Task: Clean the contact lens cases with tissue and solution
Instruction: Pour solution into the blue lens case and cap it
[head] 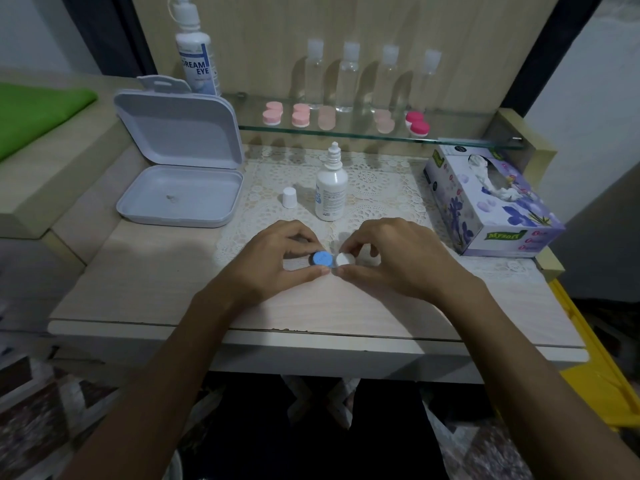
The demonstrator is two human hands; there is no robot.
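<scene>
On the pale table (pixel 145 289), in front of the solution bottle (pixel 330 188), your left hand (pixel 277 261) pinches the blue cap (pixel 321 258) and your right hand (pixel 391 261) the white cap (pixel 345 259).

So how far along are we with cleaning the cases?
Set up: the small solution bottle stands uncapped, its cap beside it. In hand: the left hand pinches the blue lid, the right hand the white lid of one case. No tissue pulled from the tissue box yet; the shelf cases remain.

Lens case (pixel 332 259) body mostly hidden by fingers; small bottle (pixel 331 188) label too small to read.
</scene>
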